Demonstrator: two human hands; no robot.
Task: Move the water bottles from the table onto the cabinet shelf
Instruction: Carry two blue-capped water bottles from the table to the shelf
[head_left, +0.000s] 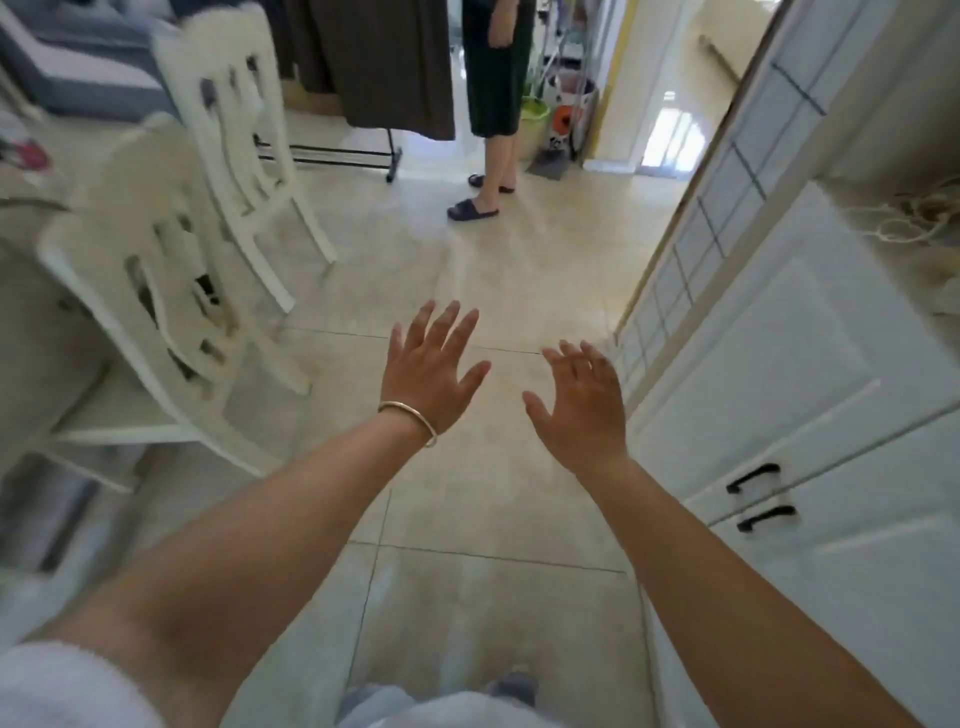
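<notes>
Evidently between carries, both the left hand (431, 371) and the right hand (582, 402) hang spread and empty over the tiled floor (493, 249), no water bottles in view, so the next move likely means turning from the white cabinet (779, 364) toward the table.

Your left hand (434, 371) and right hand (582, 402) reach out mid-frame over the tiled floor (467, 249), fingers spread, holding nothing. White chairs (171, 270) stand at left, the white cabinet (810, 374) at right.
</notes>
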